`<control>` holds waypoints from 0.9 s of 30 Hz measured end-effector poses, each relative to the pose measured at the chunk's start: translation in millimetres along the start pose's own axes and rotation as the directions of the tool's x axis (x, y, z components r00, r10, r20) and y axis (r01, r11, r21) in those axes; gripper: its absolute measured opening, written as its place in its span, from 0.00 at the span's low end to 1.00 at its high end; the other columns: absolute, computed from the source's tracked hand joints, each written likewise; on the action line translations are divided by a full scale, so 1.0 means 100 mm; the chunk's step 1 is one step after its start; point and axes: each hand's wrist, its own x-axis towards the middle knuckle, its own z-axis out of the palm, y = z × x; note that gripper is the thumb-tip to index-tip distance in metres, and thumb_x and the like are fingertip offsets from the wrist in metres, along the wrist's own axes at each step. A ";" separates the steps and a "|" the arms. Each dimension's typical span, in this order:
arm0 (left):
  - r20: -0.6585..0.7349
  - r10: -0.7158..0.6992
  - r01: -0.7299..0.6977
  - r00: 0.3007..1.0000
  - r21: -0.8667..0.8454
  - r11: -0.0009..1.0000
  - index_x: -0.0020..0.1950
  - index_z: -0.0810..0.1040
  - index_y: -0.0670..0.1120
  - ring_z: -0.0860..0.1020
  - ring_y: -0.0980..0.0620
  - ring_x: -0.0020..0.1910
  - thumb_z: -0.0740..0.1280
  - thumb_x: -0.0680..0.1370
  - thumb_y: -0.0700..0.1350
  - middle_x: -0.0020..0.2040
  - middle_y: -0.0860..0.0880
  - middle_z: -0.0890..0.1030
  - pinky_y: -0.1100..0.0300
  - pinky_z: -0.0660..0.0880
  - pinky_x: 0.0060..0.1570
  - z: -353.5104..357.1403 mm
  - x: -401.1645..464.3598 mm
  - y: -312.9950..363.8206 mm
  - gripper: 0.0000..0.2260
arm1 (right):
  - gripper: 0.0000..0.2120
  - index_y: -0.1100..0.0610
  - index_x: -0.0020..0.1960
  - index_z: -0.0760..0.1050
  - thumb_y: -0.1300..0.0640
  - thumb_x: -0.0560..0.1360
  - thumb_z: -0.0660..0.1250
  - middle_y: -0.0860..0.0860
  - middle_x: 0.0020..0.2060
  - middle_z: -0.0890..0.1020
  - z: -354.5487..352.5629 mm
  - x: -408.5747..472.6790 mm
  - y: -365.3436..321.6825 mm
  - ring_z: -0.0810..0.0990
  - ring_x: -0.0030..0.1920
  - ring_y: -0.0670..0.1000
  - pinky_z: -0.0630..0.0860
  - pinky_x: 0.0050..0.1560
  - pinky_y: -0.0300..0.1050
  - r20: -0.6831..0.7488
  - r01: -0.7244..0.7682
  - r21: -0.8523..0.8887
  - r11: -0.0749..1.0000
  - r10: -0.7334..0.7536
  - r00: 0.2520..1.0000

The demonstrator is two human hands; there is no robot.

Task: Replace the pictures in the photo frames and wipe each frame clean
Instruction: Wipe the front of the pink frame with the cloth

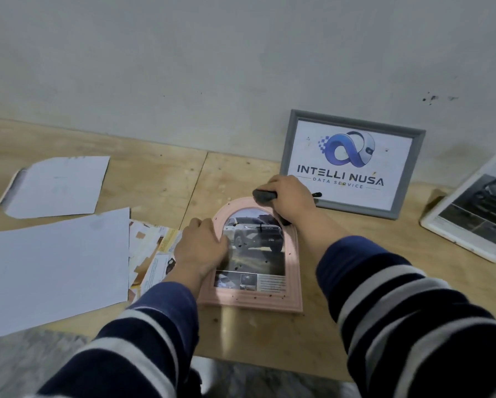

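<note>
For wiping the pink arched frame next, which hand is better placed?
The right hand. It already grips a dark brush-like tool at the top of the pink arched photo frame, while the left hand presses flat on the frame's left side, steadying it.

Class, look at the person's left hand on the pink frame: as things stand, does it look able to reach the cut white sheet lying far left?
Probably yes. The left hand only rests on the pink frame, and bare wood lies between it and the cut white sheet.

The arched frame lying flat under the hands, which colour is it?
Pale pink arched frame, clearest in the head view.
</note>
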 end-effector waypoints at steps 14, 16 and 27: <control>0.008 -0.204 0.204 0.979 0.022 0.979 0.49 0.80 0.47 0.79 0.45 0.43 0.68 0.74 0.50 0.45 0.47 0.81 0.59 0.74 0.39 -0.03 0.19 0.07 0.09 | 0.29 0.39 0.73 0.63 0.64 0.79 0.58 0.43 0.74 0.64 0.18 0.06 -0.12 0.68 0.60 0.55 0.69 0.55 0.50 0.288 0.169 -0.318 0.933 -0.075 0.955; 0.029 -0.222 0.221 0.975 0.017 0.975 0.49 0.79 0.46 0.79 0.45 0.43 0.69 0.73 0.51 0.44 0.47 0.81 0.58 0.75 0.39 -0.03 0.21 0.09 0.10 | 0.29 0.39 0.73 0.62 0.64 0.79 0.57 0.43 0.74 0.64 0.18 0.06 -0.12 0.68 0.61 0.55 0.68 0.55 0.51 0.301 0.165 -0.314 0.935 -0.066 0.951; 0.061 -0.221 0.221 0.973 0.013 0.975 0.51 0.79 0.45 0.78 0.44 0.44 0.72 0.71 0.57 0.46 0.45 0.81 0.57 0.71 0.38 -0.03 0.25 0.08 0.17 | 0.27 0.40 0.73 0.63 0.63 0.80 0.56 0.42 0.73 0.65 0.12 -0.16 0.10 0.68 0.65 0.57 0.74 0.57 0.51 0.308 0.060 -0.266 0.962 0.026 0.951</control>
